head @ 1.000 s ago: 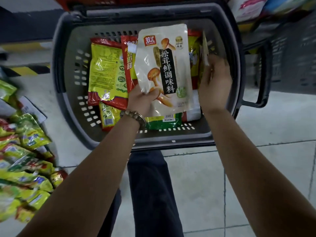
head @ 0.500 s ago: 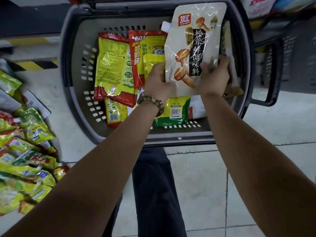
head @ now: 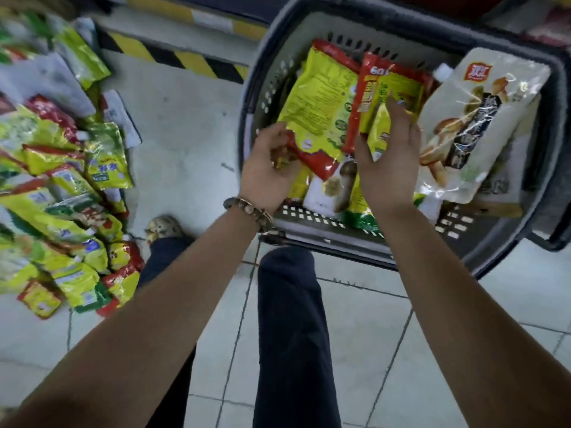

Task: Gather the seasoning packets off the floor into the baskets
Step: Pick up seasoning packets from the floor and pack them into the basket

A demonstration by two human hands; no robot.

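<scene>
Now both hands over grey basket (head: 268, 72): right hand (head: 386, 168) spread, empty; left hand (head: 265, 171) curled at yellow packet (head: 321, 97) corner, pinch unclear. Floor pile (head: 61, 193) at left: likely light, slick, floppy; take by sealed edge.

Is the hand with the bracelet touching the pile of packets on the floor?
Apart. The head view shows the left hand over the basket, with bare floor tiles between it and the pile of packets.

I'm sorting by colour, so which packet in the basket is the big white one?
The mushroom pouch lying at the right side of the basket, red logo on top; the packets beside it are yellow and red.
</scene>
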